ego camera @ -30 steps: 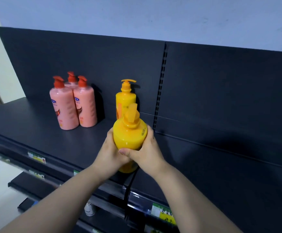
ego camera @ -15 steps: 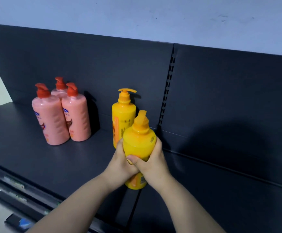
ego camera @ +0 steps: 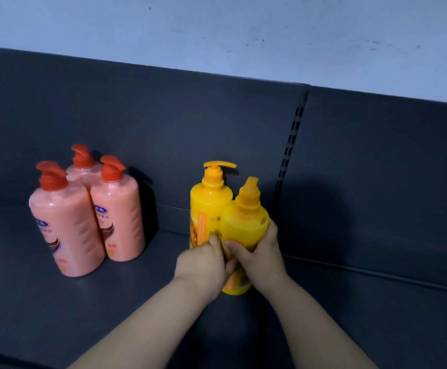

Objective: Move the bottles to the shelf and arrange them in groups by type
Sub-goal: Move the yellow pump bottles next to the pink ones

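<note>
Your left hand (ego camera: 203, 265) and right hand (ego camera: 261, 258) both curl round front yellow bottle (ego camera: 245, 225), upright on shelf (ego camera: 110, 302), touching rear yellow bottle (ego camera: 207, 201) at 11 o'clock. Three pink bottles (ego camera: 65, 222) clustered at 9 o'clock, well apart.

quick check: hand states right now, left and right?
left hand: grips the front yellow bottle, low on its body.
right hand: grips the same bottle from the other side.
</note>
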A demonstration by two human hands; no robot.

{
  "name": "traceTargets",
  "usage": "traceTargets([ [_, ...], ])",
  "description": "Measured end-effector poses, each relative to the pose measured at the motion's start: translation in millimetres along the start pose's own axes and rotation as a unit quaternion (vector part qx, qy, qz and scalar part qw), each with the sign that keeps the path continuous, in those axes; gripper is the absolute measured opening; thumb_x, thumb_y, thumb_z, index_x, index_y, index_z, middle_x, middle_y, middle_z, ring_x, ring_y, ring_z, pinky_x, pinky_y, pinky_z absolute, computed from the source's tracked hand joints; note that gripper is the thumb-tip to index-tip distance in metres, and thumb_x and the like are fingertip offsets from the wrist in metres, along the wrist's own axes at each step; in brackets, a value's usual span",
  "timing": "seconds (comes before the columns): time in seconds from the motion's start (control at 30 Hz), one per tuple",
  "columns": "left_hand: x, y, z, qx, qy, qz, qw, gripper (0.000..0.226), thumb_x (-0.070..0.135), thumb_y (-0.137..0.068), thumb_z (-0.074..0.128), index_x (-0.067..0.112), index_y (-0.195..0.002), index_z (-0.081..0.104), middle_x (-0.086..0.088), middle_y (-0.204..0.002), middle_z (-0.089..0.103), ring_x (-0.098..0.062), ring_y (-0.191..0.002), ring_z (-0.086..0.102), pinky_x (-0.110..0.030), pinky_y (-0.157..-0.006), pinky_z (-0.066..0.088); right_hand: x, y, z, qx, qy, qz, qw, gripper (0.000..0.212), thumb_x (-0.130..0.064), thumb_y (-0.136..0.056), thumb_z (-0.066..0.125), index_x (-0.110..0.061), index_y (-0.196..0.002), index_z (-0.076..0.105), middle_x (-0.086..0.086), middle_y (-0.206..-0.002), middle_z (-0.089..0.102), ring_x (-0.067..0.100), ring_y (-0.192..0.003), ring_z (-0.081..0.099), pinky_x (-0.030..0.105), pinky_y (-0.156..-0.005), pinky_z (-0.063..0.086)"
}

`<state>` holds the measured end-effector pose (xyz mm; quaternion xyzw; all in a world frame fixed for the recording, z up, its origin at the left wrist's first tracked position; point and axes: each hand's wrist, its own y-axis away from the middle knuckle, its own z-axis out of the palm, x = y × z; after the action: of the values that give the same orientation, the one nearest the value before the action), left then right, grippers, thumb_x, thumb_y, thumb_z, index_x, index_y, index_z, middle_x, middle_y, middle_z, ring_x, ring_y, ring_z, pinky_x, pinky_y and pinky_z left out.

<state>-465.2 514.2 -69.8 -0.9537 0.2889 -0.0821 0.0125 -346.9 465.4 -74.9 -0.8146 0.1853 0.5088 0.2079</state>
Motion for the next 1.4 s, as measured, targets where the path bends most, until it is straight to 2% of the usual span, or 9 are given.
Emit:
traceTargets([
  [0.3,-47.0,-1.9,0.2,0.061,-0.01,0.157,0.986,0.036,0.044,-0.097,0.031,0.024,-0.121,0.048,0.003,-0.118,0.054,-0.018,-0.106,0.053,-0.034,-0.083,0.046,-8.1,-11.8,23.1,0.058,0.011,0.012,0.998,0.098,-0.036,-0.073,0.078,-0.019,-0.144,0.012,0.0,-0.135,0.037,0.018,-0.12,0.041,0.034,-0.098,0.038],
  [0.53,-76.1,12.2,7.1,0.077,0.034,0.224,0.971,0.042,0.041,-0.088,0.045,0.028,-0.128,0.053,0.007,-0.123,0.058,-0.017,-0.112,0.055,-0.033,-0.094,0.043,-15.5,-18.1,36.4,0.093,0.031,0.04,0.994,0.097,-0.04,-0.076,0.074,-0.018,-0.146,0.01,0.005,-0.141,0.034,0.024,-0.126,0.04,0.036,-0.102,0.037],
  [0.7,-96.7,20.7,12.3,0.063,0.014,0.234,0.97,0.052,0.047,-0.078,0.038,0.027,-0.119,0.062,0.002,-0.115,0.067,-0.017,-0.104,0.065,-0.037,-0.087,0.051,3.2,19.7,49.6,0.065,0.089,0.067,0.992,0.09,-0.061,-0.08,0.055,-0.027,-0.149,0.008,-0.001,-0.151,0.031,0.017,-0.136,0.034,0.044,-0.11,0.034],
  [0.83,-93.7,25.8,9.6,0.027,-0.016,0.247,0.969,0.056,0.049,-0.077,0.037,0.025,-0.123,0.06,-0.002,-0.118,0.066,-0.02,-0.108,0.063,-0.04,-0.089,0.05,4.2,51.5,48.3,0.01,0.198,0.037,0.979,0.081,-0.052,-0.091,0.047,-0.022,-0.151,0.003,-0.005,-0.158,0.009,0.011,-0.144,0.013,0.03,-0.117,0.017],
  [0.97,-63.8,39.8,0.2,0.011,0.002,0.286,0.958,0.059,0.048,-0.088,0.037,0.028,-0.143,0.035,-0.004,-0.146,0.041,-0.022,-0.136,0.036,-0.044,-0.111,0.028,-11.0,79.1,20.8,-0.01,0.343,-0.038,0.939,0.07,-0.053,-0.095,0.036,-0.024,-0.15,0.006,-0.006,-0.159,-0.001,0.011,-0.145,0.001,0.031,-0.118,0.009],
  [1.07,-28.4,53.0,-10.4,0.037,-0.01,0.322,0.946,0.06,0.049,-0.093,0.032,0.03,-0.148,0.018,0.0,-0.155,0.024,-0.018,-0.143,0.018,-0.04,-0.116,0.014,-18.7,105.2,-12.5,-0.005,0.42,-0.046,0.906,0.079,-0.069,-0.086,0.013,-0.025,-0.15,0.006,-0.005,-0.159,-0.002,0.011,-0.146,-0.003,0.029,-0.116,0.001],
  [1.13,-3.6,63.9,-12.0,0.032,-0.015,0.333,0.942,0.06,0.05,-0.094,0.031,0.03,-0.148,0.017,0.001,-0.155,0.023,-0.018,-0.143,0.018,-0.04,-0.117,0.015,-18.0,124.4,-37.4,0.007,0.441,-0.038,0.896,0.091,-0.073,-0.073,-0.004,-0.025,-0.15,0.005,-0.006,-0.159,-0.003,0.01,-0.145,-0.006,0.028,-0.115,-0.002],
  [1.27,55.5,94.4,-8.7,0.034,-0.024,0.345,0.938,0.064,0.056,-0.083,0.025,0.028,-0.136,0.046,-0.002,-0.135,0.055,-0.021,-0.127,0.049,-0.043,-0.103,0.039,-0.5,171.4,-96.3,0.027,0.474,-0.007,0.88,0.11,-0.076,-0.057,-0.03,-0.025,-0.15,-0.002,-0.007,-0.158,-0.01,0.009,-0.144,-0.012,0.03,-0.116,-0.004],
  [1.4,143.6,144.9,3.9,0.024,-0.021,0.395,0.918,0.069,0.059,-0.084,0.01,0.033,-0.148,0.015,0.002,-0.154,0.026,-0.016,-0.143,0.02,-0.04,-0.116,0.014,26.7,243.7,-172.0,0.066,0.469,0.035,0.88,0.115,-0.079,-0.054,-0.033,-0.025,-0.15,0.002,-0.008,-0.158,-0.007,0.008,-0.144,-0.011,0.03,-0.118,-0.001],
])
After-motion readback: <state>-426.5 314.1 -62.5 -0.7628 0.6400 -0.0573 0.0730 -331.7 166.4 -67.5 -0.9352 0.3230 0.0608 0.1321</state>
